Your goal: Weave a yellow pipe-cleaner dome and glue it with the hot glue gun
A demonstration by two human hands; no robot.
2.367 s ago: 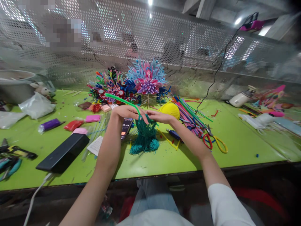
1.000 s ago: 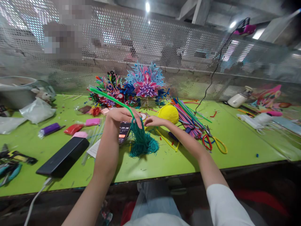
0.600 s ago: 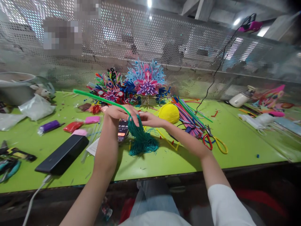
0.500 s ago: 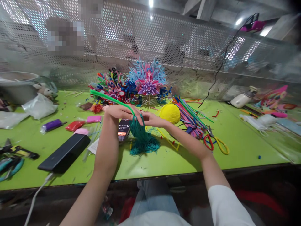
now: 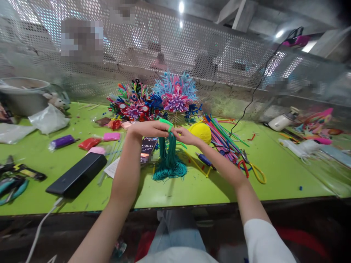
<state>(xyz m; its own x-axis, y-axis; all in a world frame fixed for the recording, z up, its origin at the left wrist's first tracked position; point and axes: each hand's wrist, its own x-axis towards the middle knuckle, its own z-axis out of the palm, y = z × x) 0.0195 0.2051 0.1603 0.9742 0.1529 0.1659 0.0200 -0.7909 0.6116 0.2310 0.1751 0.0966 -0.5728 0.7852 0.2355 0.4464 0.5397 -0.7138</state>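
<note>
Two hands meet above the green table (image 5: 274, 171): the left hand (image 5: 152, 128) pinches a bright green pipe cleaner (image 5: 166, 122) looped over a hanging teal cord bundle (image 5: 169, 159), the right hand (image 5: 187, 135) pinching beside it (cords hang vertical). Half a second ago the cleaner stuck out long leftward; now it is bent short.
</note>
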